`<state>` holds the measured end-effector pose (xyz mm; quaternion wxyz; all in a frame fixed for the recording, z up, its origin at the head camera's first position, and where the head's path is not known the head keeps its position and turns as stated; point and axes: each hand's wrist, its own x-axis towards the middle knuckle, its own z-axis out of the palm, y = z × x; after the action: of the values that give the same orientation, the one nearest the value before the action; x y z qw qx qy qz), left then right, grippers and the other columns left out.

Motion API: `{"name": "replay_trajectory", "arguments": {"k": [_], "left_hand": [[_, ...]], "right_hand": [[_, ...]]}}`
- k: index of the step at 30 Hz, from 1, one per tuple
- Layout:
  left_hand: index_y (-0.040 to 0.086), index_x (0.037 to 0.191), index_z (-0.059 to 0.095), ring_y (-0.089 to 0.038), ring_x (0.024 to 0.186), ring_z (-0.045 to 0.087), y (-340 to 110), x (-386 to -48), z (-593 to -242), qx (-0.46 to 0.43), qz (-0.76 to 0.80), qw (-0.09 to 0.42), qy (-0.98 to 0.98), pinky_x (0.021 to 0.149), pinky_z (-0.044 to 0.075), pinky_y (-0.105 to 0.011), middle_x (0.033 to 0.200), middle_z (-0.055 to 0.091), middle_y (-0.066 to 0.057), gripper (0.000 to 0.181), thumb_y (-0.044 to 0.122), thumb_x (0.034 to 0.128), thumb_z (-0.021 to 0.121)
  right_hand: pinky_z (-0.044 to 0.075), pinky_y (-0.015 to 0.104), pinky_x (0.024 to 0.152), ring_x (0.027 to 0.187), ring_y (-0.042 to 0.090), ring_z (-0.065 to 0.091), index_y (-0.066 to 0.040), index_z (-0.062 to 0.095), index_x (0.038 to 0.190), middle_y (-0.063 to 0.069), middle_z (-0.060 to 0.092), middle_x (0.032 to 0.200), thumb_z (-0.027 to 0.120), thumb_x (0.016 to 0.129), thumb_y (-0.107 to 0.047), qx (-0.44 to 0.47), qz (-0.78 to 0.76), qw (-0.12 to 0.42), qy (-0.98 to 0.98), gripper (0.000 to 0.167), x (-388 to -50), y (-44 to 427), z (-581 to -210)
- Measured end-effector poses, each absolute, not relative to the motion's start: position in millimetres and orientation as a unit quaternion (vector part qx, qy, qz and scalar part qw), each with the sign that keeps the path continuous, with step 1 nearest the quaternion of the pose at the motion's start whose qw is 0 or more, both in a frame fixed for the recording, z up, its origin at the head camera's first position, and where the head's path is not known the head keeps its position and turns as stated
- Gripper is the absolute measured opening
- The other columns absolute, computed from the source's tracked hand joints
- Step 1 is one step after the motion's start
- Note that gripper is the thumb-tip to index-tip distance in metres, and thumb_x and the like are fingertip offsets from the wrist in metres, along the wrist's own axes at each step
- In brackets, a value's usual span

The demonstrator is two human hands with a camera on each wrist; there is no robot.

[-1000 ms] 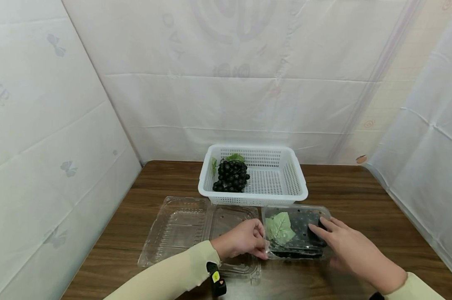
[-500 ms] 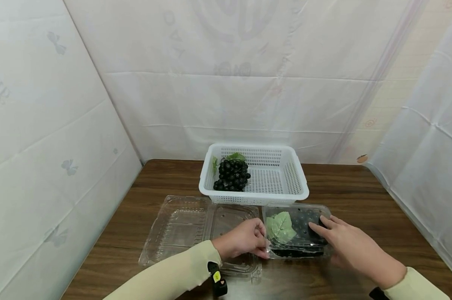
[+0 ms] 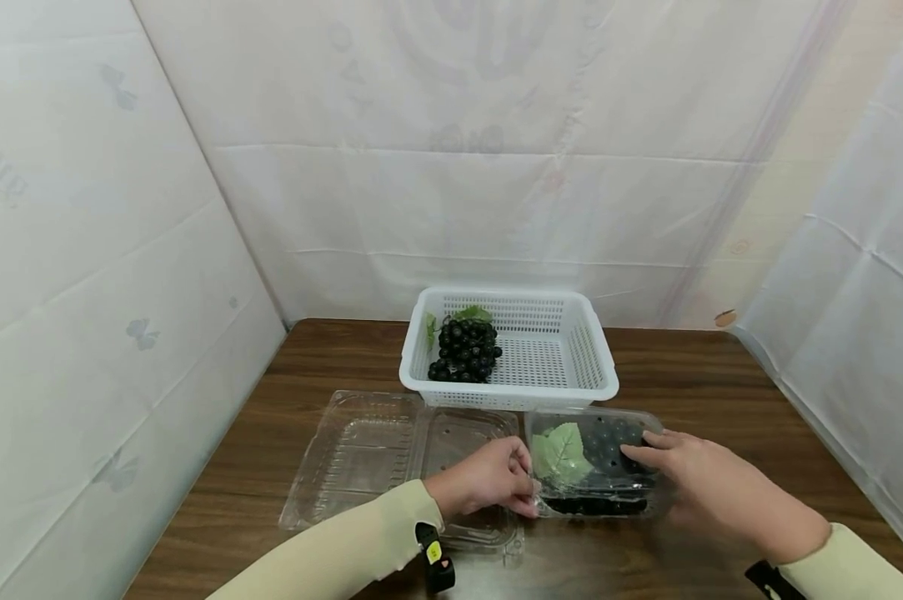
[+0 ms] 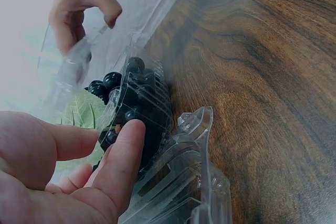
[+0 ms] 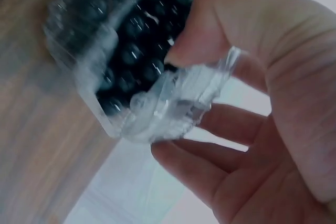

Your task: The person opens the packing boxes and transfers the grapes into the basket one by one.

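Left hand: thumb and fingertips pinch the near-left corner of a clear clamshell box; the box lies between the two hands, on the wood-grain counter. Right hand: grasps the right end of the box's lid, thumb on one face, fingers curled on the other; at this end the lid stands apart from the rim, with dark grapes showing in the gap; the lid is blurred in both wrist views.

Contents of the box: the dark grapes, glossy and packed close, fill it toward the right hand; a pale green leaf lies over them on the side nearer the left hand.

Left of the box, partly beneath the left hand and forearm: a second clear clamshell, opened flat, its two halves side by side; its nearer half reaches just beside the box.

Beyond both hands: a white slotted basket; at its left end, a bunch of black grapes with green leaves behind and beside it; pale patterned sheeting stands behind the counter; black strap with camera on the left wrist; pale yellow sleeves on both arms.
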<state>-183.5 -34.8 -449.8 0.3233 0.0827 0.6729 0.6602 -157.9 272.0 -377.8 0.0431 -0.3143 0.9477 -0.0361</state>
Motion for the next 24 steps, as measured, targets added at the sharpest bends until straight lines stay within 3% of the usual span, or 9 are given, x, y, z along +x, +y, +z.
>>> {"name": "replay_trajectory", "arguments": {"k": [1, 4, 6, 8, 10, 13, 16, 20, 24], "left_hand": [[-0.005, 0.106, 0.049, -0.023, 0.061, 0.066, -35, -184, -450, 0.083, 0.659, 0.325, 0.673, 0.072, 0.066, -0.041, 0.079, 0.062, -0.015, 0.017, -0.014, 0.0943, 0.059], [-0.006, 0.105, 0.049, -0.022, 0.06, 0.066, -34, -184, -449, 0.085, 0.654, 0.327, 0.677, 0.071, 0.066, -0.041, 0.079, 0.063, -0.015, 0.017, -0.014, 0.0947, 0.059], [-0.006, 0.105, 0.049, -0.022, 0.06, 0.066, -34, -184, -449, 0.085, 0.651, 0.329, 0.679, 0.071, 0.066, -0.04, 0.079, 0.064, -0.015, 0.016, -0.013, 0.0949, 0.059], [-0.005, 0.104, 0.05, -0.022, 0.059, 0.066, -34, -184, -448, 0.085, 0.649, 0.331, 0.68, 0.07, 0.066, -0.039, 0.079, 0.064, -0.014, 0.016, -0.013, 0.0947, 0.059], [-0.005, 0.103, 0.05, -0.022, 0.059, 0.066, -34, -183, -447, 0.085, 0.647, 0.333, 0.68, 0.07, 0.066, -0.038, 0.078, 0.064, -0.015, 0.016, -0.013, 0.0945, 0.06], [-0.006, 0.103, 0.051, -0.021, 0.058, 0.066, -34, -181, -447, 0.088, 0.645, 0.335, 0.681, 0.068, 0.066, -0.037, 0.079, 0.065, -0.015, 0.016, -0.013, 0.094, 0.061], [-0.006, 0.102, 0.051, -0.02, 0.058, 0.067, -33, -179, -447, 0.092, 0.642, 0.336, 0.683, 0.066, 0.065, -0.035, 0.079, 0.066, -0.015, 0.016, -0.013, 0.0934, 0.062], [-0.004, 0.098, 0.05, -0.019, 0.058, 0.067, -30, -176, -446, 0.094, 0.64, 0.333, 0.686, 0.065, 0.065, -0.035, 0.077, 0.067, -0.016, 0.016, -0.014, 0.0925, 0.061], [-0.003, 0.096, 0.049, -0.02, 0.059, 0.067, -26, -174, -446, 0.092, 0.642, 0.334, 0.684, 0.066, 0.066, -0.037, 0.077, 0.066, -0.016, 0.018, -0.016, 0.0917, 0.061]], "right_hand": [[0.046, 0.029, 0.06, 0.116, 0.045, 0.066, -0.016, 0.067, 0.135, 0.029, 0.063, 0.136, 0.085, 0.061, -0.003, -0.317, -0.045, 0.044, 0.946, 0.077, -159, 273, -375], [0.038, 0.022, 0.055, 0.078, 0.016, 0.069, -0.017, 0.068, 0.134, 0.02, 0.069, 0.129, 0.077, 0.065, -0.001, -0.32, -0.096, 0.065, 0.94, 0.071, -164, 279, -362], [0.037, 0.019, 0.05, 0.057, 0.001, 0.05, -0.016, 0.069, 0.133, 0.013, 0.072, 0.124, 0.072, 0.069, 0.001, -0.327, -0.138, 0.082, 0.931, 0.066, -169, 285, -352], [0.035, 0.017, 0.046, 0.048, -0.005, 0.025, -0.016, 0.069, 0.132, 0.006, 0.074, 0.12, 0.07, 0.073, 0.003, -0.335, -0.18, 0.096, 0.92, 0.062, -174, 292, -343], [0.036, 0.017, 0.045, 0.049, -0.008, 0.026, -0.016, 0.071, 0.129, 0.002, 0.076, 0.114, 0.07, 0.076, 0.004, -0.349, -0.203, 0.092, 0.91, 0.057, -180, 299, -336], [0.039, 0.018, 0.048, 0.053, -0.009, 0.031, -0.02, 0.072, 0.127, 0.002, 0.076, 0.12, 0.073, 0.08, 0.003, -0.356, -0.216, 0.079, 0.906, 0.052, -187, 308, -328], [0.041, 0.019, 0.05, 0.066, -0.008, 0.047, -0.023, 0.073, 0.126, 0.002, 0.076, 0.12, 0.075, 0.083, 0.001, -0.358, -0.226, 0.067, 0.904, 0.05, -192, 316, -324], [0.047, 0.019, 0.058, 0.089, -0.005, 0.063, -0.028, 0.073, 0.124, -0.005, 0.076, 0.116, 0.078, 0.083, -0.001, -0.36, -0.229, 0.037, 0.904, 0.049, -198, 323, -322], [0.053, 0.017, 0.067, 0.092, -0.005, 0.065, -0.029, 0.074, 0.121, -0.012, 0.075, 0.112, 0.079, 0.082, 0.0, -0.362, -0.227, -0.001, 0.904, 0.049, -202, 328, -323]]}}
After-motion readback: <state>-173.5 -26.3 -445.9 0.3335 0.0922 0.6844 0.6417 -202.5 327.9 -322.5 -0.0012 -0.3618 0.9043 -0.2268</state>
